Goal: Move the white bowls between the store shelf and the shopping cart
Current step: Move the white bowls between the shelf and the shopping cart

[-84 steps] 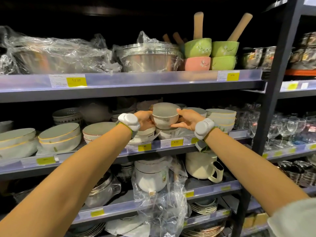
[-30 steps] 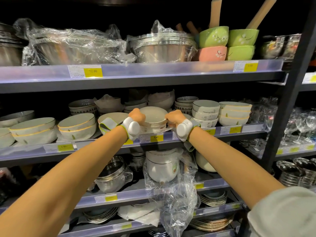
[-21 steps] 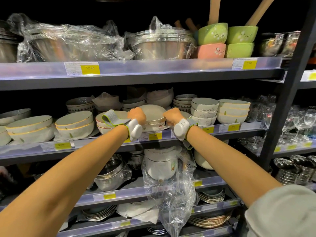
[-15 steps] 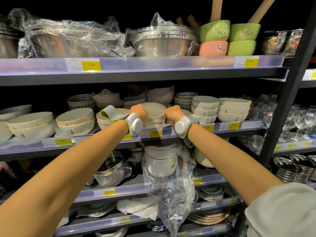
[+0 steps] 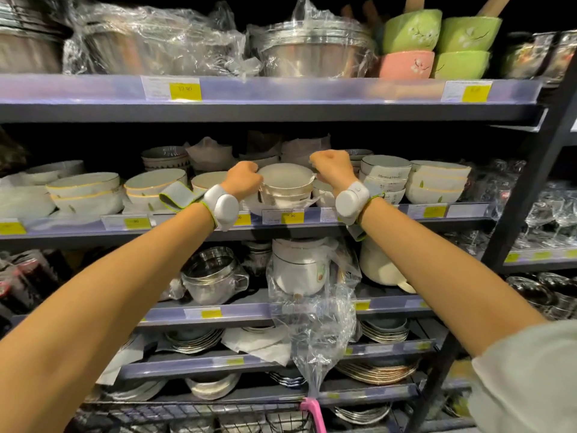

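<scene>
Shelving of dark metal with pale purple price rails filled the view, and you faced its middle shelf (image 5: 390,214) with both arms stretched forward. At the front of that shelf stood the white bowls (image 5: 285,190), a short nested stack behind a yellow price tag (image 5: 292,216). Your left hand (image 5: 243,180) was against the left side of the stack at its top rim, fingers curled toward the bowls; the wrist hid the fingertips, so whether they truly gripped the rim could not be told. Your right hand (image 5: 332,170) was raised just right of the stack, fingers curled into a fist; it stood clear of the top rim and appeared to hold nothing. Each wrist bore a white band device, the left wrist unit (image 5: 222,207) with a grey strap standing loose beside it, the right wrist unit (image 5: 352,202) sitting flat. To the right of the stack stood bowls with printed lettering (image 5: 384,176) and, beyond them, cream bowls (image 5: 437,182); to the left sat gold-rimmed bowls (image 5: 84,190). On the upper shelf were steel basins wrapped in plastic (image 5: 312,48) and green and pink bowls (image 5: 437,42). Below, a white pot in a clear bag (image 5: 301,270) stood beside a glass jar (image 5: 212,276). A pink cart handle (image 5: 312,412) showed at the bottom edge.
</scene>
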